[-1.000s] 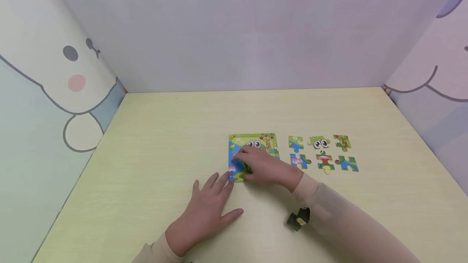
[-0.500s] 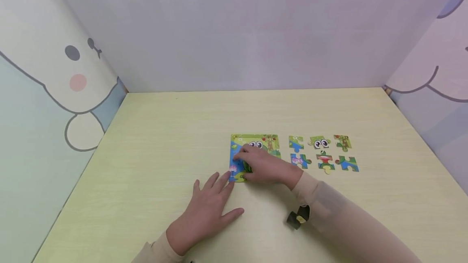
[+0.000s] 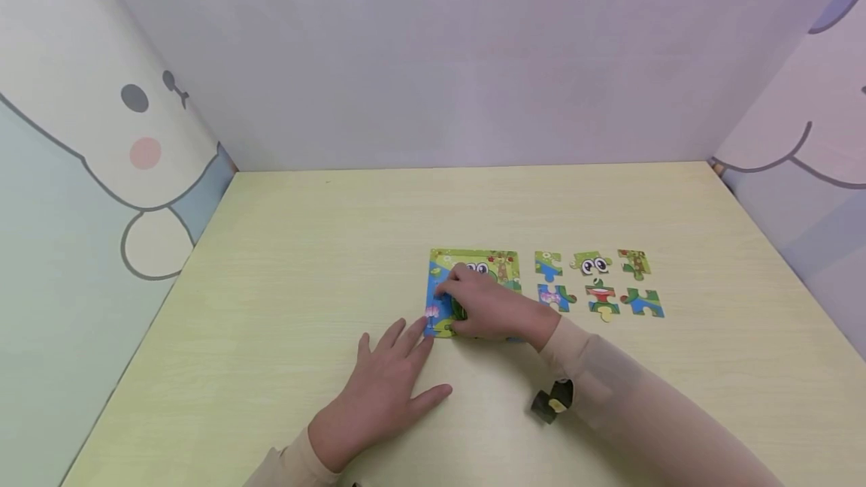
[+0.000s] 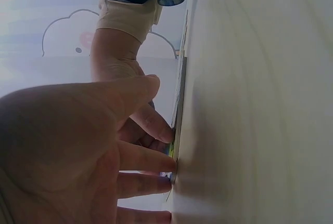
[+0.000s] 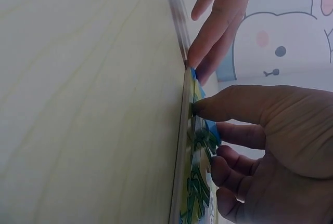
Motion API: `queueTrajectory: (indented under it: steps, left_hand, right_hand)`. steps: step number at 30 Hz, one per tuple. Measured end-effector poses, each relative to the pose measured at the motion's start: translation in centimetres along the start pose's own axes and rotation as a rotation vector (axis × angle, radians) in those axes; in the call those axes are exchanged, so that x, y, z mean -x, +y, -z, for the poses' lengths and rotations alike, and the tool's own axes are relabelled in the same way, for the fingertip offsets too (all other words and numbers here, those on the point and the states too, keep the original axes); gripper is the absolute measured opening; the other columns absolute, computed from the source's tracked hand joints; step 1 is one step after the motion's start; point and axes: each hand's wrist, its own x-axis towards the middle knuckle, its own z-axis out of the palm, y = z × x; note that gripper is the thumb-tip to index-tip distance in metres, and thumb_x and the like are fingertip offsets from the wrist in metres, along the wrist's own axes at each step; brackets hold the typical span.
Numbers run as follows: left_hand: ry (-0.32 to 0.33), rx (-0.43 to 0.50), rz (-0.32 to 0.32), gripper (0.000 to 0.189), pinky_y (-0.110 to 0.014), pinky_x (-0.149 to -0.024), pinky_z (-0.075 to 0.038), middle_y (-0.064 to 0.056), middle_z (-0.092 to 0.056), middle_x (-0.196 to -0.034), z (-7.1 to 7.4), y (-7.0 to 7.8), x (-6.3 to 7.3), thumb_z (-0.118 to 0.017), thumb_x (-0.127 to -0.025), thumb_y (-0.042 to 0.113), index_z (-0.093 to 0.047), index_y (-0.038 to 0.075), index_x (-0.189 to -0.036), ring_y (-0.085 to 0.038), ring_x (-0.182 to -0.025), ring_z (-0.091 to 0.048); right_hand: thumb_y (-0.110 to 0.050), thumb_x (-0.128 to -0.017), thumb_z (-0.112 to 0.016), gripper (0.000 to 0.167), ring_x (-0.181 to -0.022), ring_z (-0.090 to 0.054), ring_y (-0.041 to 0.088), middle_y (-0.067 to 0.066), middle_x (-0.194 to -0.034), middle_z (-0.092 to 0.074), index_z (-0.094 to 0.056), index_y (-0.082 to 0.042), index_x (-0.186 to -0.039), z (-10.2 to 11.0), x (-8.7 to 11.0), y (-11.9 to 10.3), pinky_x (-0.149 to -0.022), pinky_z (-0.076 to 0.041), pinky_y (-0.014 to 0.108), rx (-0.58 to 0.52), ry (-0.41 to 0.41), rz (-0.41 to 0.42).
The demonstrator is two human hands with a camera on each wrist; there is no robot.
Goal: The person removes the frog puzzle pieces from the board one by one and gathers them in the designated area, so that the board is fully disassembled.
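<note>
A square frog picture puzzle board [image 3: 504, 267] lies flat on the table. My right hand [image 3: 483, 303] reaches over it from the right, thumb and curled fingers down on its lower left part. In the right wrist view, a blue-and-green puzzle piece [image 5: 212, 127] stands slightly tilted off the board between thumb and index finger, which pinch it; much of it is hidden. My left hand [image 3: 382, 389] lies spread on the table, palm down, its fingertips touching the board's lower left corner.
Several loose puzzle pieces lie in two rows right of the board, among them an eyes piece [image 3: 594, 264] and a mouth piece [image 3: 601, 297]. A black wrist camera [image 3: 553, 401] hangs under the right sleeve. Pale walls [image 3: 473, 58] border the wooden table [image 3: 304, 246].
The board has slid and turned slightly to the right under my right hand. My left hand and the loose pieces stay practically where they were.
</note>
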Motion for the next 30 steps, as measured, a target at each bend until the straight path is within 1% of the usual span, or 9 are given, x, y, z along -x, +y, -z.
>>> queueTrajectory:
  steps: [6, 12, 15, 21, 25, 28, 30]
  left_hand:
    - [-0.007, 0.013, 0.002, 0.068, -0.082, -0.103, -0.036, -0.012, -0.047, -0.163, 0.07, 0.0, 0.01, -0.066, -0.097, 0.056, -0.062, 0.007, -0.144, -0.045, -0.148, -0.044]
    - [-0.01, 0.021, 0.005, 0.068, -0.083, -0.103, -0.035, -0.012, -0.046, -0.163, 0.13, 0.02, 0.01, -0.066, -0.097, 0.056, -0.062, 0.007, -0.145, -0.045, -0.148, -0.043]
    - [-0.013, 0.021, 0.008, 0.068, -0.083, -0.103, -0.035, -0.011, -0.046, -0.163, 0.14, 0.02, 0.01, -0.066, -0.097, 0.056, -0.062, 0.007, -0.145, -0.045, -0.148, -0.043]
    - [-0.018, 0.02, 0.01, 0.069, -0.083, -0.104, -0.035, -0.011, -0.046, -0.164, 0.2, 0.03, 0.01, -0.066, -0.097, 0.057, -0.061, 0.008, -0.145, -0.045, -0.148, -0.043]
    - [-0.014, 0.017, 0.008, 0.069, -0.083, -0.103, -0.035, -0.011, -0.046, -0.164, 0.21, 0.03, 0.01, -0.066, -0.097, 0.057, -0.061, 0.008, -0.145, -0.045, -0.148, -0.043]
    - [-0.009, 0.009, 0.006, 0.069, -0.082, -0.103, -0.036, -0.011, -0.047, -0.163, 0.18, 0.02, 0.02, -0.066, -0.097, 0.057, -0.061, 0.007, -0.145, -0.044, -0.148, -0.044]
    - [-0.007, 0.005, 0.006, 0.069, -0.082, -0.103, -0.036, -0.011, -0.047, -0.163, 0.16, 0.01, 0.03, -0.066, -0.098, 0.057, -0.061, 0.007, -0.145, -0.044, -0.147, -0.044]
  right_hand:
    - [-0.018, -0.092, -0.081, 0.048, -0.104, -0.055, 0.023, 0.009, -0.125, -0.056, -0.064, -0.006, -0.136, 0.04, 0.04, -0.08, -0.097, -0.052, 0.042, 0.018, 0.009, 0.006]
    - [-0.018, -0.093, -0.08, 0.047, -0.101, -0.055, 0.022, 0.009, -0.125, -0.057, -0.064, -0.008, -0.136, 0.06, 0.04, -0.2, -0.094, -0.052, 0.042, 0.002, 0.003, -0.011]
    - [-0.019, -0.093, -0.079, 0.047, -0.102, -0.054, 0.022, 0.008, -0.126, -0.056, -0.064, -0.009, -0.137, 0.02, 0.1, -0.26, -0.095, -0.052, 0.041, -0.001, 0.007, -0.017]
    - [-0.019, -0.093, -0.081, 0.045, -0.103, -0.057, 0.021, 0.007, -0.124, -0.059, -0.065, -0.01, -0.133, -0.27, 0.3, -0.18, -0.096, -0.053, 0.041, 0.001, 0.053, 0.01]
    - [-0.015, -0.096, -0.076, 0.034, -0.103, -0.06, 0.019, 0.006, -0.122, -0.064, -0.067, -0.009, -0.129, -0.43, 0.42, 0.02, -0.096, -0.055, 0.039, -0.033, 0.095, 0.036]
    - [-0.009, -0.101, -0.069, 0.025, -0.101, -0.061, 0.016, 0.004, -0.12, -0.067, -0.068, -0.009, -0.125, -0.52, 0.51, 0.25, -0.094, -0.056, 0.036, -0.085, 0.123, 0.055]
    - [-0.006, -0.103, -0.065, 0.022, -0.099, -0.062, 0.014, 0.004, -0.119, -0.068, -0.068, -0.009, -0.124, -0.52, 0.65, 0.4, -0.093, -0.056, 0.035, -0.124, 0.134, 0.065]
